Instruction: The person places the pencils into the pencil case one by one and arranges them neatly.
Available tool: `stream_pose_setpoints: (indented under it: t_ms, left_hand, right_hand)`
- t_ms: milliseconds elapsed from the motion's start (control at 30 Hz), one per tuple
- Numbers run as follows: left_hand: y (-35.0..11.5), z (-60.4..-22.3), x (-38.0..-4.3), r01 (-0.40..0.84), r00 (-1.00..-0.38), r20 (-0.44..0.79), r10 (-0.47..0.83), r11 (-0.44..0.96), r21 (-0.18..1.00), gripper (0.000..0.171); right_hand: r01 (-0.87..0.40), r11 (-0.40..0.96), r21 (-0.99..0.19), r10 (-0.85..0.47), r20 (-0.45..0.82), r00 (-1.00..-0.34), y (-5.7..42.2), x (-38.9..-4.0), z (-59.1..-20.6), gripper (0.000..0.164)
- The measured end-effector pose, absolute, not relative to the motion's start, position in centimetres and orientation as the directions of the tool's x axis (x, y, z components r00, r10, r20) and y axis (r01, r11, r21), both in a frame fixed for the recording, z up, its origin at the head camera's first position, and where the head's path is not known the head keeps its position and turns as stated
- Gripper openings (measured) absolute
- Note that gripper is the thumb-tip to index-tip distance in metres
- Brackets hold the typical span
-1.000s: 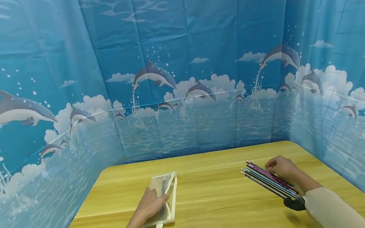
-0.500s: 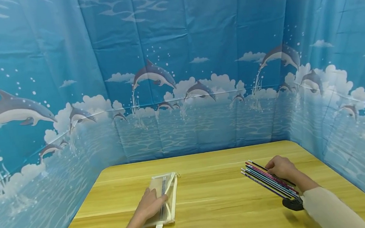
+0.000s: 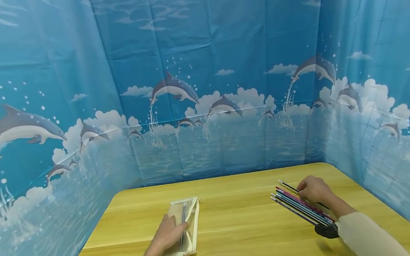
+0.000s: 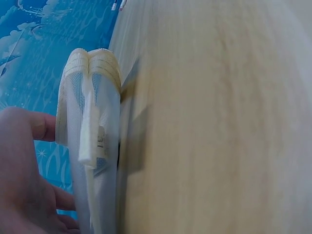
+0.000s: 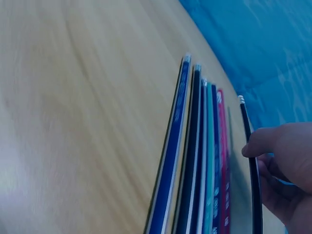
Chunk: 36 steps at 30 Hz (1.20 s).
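Note:
My right hand (image 3: 315,191) pinches a dark pencil (image 5: 254,180) between thumb and forefinger, its white-banded end pointing away. Left of it several pencils (image 3: 301,206) lie side by side on the table; in the right wrist view they are a dark blue pencil (image 5: 170,161), a teal pencil (image 5: 209,146) and a pink pencil (image 5: 222,146) among others. My left hand (image 3: 167,231) holds a pale, see-through zip pencil case (image 3: 195,235), its thumb at the zip edge. A long dark pencil-like thing (image 3: 184,214) shows inside the case. The left fingertips are partly hidden.
A yellow wood-grain table (image 3: 242,229) fills the lower part of the head view. A blue dolphin-print curtain (image 3: 210,143) stands behind it and along both sides. A black device (image 3: 326,231) sits at the right wrist, over the near ends of the pencils.
The dark pencil has moved away from the row, toward the far right, with my right hand pinching it. My left hand and the pencil case stay in place. The head view tilts slightly upward.

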<state>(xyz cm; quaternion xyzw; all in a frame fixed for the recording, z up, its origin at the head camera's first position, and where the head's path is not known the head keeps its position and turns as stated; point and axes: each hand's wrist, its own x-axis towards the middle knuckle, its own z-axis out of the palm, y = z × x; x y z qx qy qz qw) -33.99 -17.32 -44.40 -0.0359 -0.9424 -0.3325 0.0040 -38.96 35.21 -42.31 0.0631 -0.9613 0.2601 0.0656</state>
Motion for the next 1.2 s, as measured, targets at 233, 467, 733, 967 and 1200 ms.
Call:
stream_pose_setpoints:
  t_ms: [233, 467, 733, 967, 1200]
  left_hand:
    - [-17.5, -44.9, -34.0, 0.07, -0.997, 0.032, 0.065, 0.773, 0.63, 0.083]
    - [-17.5, -45.0, -34.1, 0.061, -0.998, 0.026, 0.058, 0.767, 0.639, 0.083]
    - [-17.4, -44.7, -33.9, 0.068, -0.998, 0.033, 0.062, 0.778, 0.625, 0.083]
    - [-17.4, -44.4, -33.6, 0.067, -0.998, 0.035, 0.058, 0.786, 0.615, 0.083]
    - [-17.3, -44.5, -33.8, 0.073, -0.997, 0.029, 0.07, 0.788, 0.612, 0.083]
  right_hand:
    - [-0.184, 0.837, -0.515, -0.087, 0.207, -0.974, 33.4, -39.3, -41.6, 0.024]
    - [-0.173, 0.771, -0.613, -0.076, 0.181, -0.981, 30.7, -39.3, -41.5, 0.022]
    - [-0.112, 0.646, -0.755, -0.055, 0.101, -0.993, 27.4, -38.9, -41.2, 0.028]
    - [-0.073, 0.555, -0.828, -0.063, 0.046, -0.997, 24.7, -38.6, -41.5, 0.026]
    - [-0.036, 0.492, -0.87, -0.059, 0.008, -0.998, 22.5, -38.6, -41.8, 0.024]
